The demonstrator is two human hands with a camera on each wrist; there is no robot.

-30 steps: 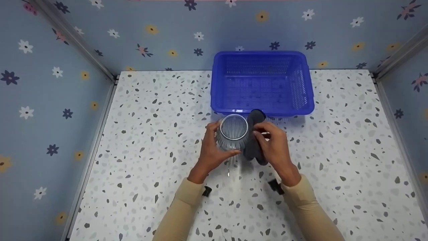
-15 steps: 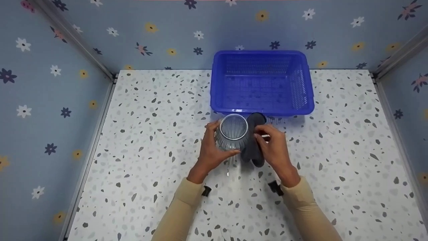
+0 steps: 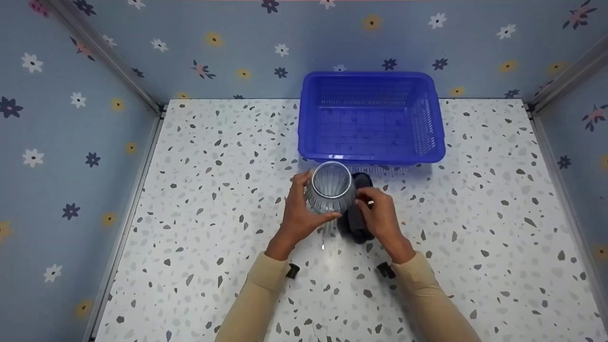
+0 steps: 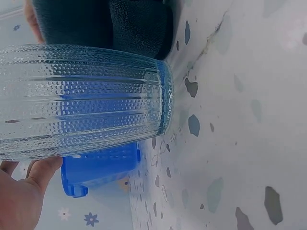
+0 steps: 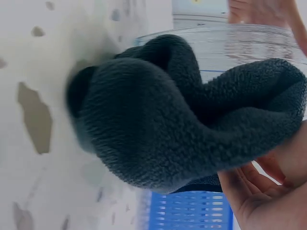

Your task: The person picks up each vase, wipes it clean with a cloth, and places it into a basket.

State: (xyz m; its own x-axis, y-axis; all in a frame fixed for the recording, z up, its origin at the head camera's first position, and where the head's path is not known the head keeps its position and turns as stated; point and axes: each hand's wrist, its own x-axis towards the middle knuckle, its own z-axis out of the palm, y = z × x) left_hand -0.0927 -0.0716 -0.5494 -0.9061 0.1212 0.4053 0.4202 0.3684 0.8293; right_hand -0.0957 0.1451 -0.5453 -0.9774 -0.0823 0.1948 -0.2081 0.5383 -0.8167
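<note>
A clear ribbed glass jar (image 3: pixel 327 204) with a dimpled surface stands upright on the table, its round mouth facing up. My left hand (image 3: pixel 304 216) grips it from the left, thumb in front and fingers behind. On the jar's right side is a folded dark grey cloth (image 3: pixel 357 223). My right hand (image 3: pixel 382 218) pinches this cloth between thumb and fingers, close against the glass. In the right wrist view the bunched, fuzzy cloth (image 5: pixel 139 124) hides most of the jar (image 5: pixel 211 45). The left wrist view shows the jar's base (image 4: pixel 165 98) at the tabletop.
Just behind the jar sits a blue plastic basket (image 3: pixel 373 157) with slotted walls and nothing in it. Flower-patterned panels (image 3: pixel 237 47) enclose the back and both sides of the speckled white table (image 3: pixel 213 190).
My right hand has moved slightly left and toward me, drawing the cloth down along the jar's right side. My left hand and the jar stay in place.
</note>
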